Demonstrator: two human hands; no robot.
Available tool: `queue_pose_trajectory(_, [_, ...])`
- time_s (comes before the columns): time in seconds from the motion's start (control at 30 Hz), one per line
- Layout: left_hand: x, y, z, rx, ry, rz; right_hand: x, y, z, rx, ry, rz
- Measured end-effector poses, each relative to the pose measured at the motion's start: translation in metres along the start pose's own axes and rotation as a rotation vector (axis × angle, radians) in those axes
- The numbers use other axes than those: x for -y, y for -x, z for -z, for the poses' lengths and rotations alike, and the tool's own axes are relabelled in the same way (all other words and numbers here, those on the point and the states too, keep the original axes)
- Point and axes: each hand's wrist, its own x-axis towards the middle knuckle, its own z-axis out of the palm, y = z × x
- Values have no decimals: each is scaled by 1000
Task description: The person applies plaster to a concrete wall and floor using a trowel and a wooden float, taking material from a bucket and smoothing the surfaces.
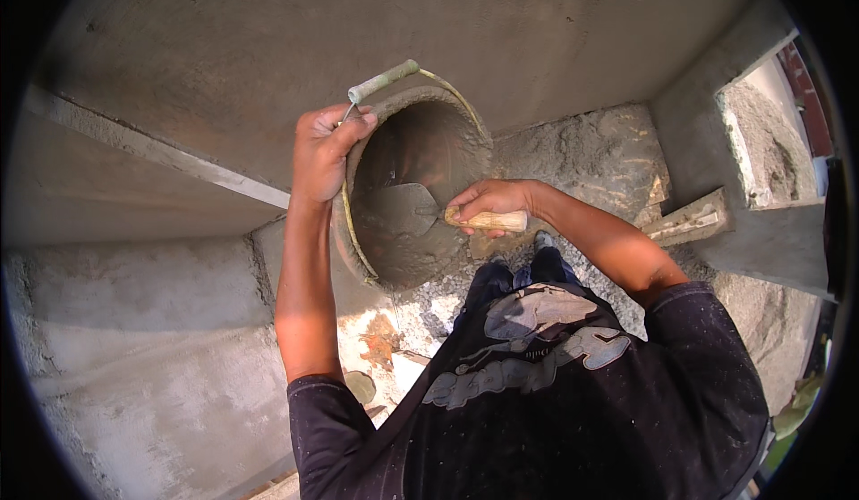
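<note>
A mortar-crusted bucket (483, 151) is tipped so that its mouth faces me, with wet grey mortar (412, 254) along its lower inside. My left hand (327, 147) is closed at its upper left rim, where the wire handle passes; whether the fingers grip rim, wire or both I cannot tell. The handle's pale tubular grip (385, 80) stands just above those fingers. In my right hand (492, 200) is a trowel, held by its wooden handle (501, 221). Its flat metal blade (404, 207) reaches into the bucket, over the mortar.
A plastered wall (555, 35) rises beyond the bucket, crossed at left by a narrow ledge (152, 142). Gravel (434, 308) lies around my feet. Rough mortar (582, 156) covers a surface right of the bucket. A wooden block (689, 220) and a wall opening (774, 142) are farther right.
</note>
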Motion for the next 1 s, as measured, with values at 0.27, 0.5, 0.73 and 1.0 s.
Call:
queue_pose_trajectory(0.27, [6, -8, 0, -21, 70, 38, -24, -9, -38, 249, -427, 161])
queue_pose_trajectory(0.5, [69, -21, 16, -401, 193, -149, -7, 54, -38, 174, -451, 352])
queue_pose_trajectory(0.73, [90, -3, -12, -689, 368, -275, 33, 191, -45, -123, -537, 889])
queue_pose_trajectory(1.0, [109, 45, 21, -706, -361, -290, 101, 361, -84, -844, -261, 1848])
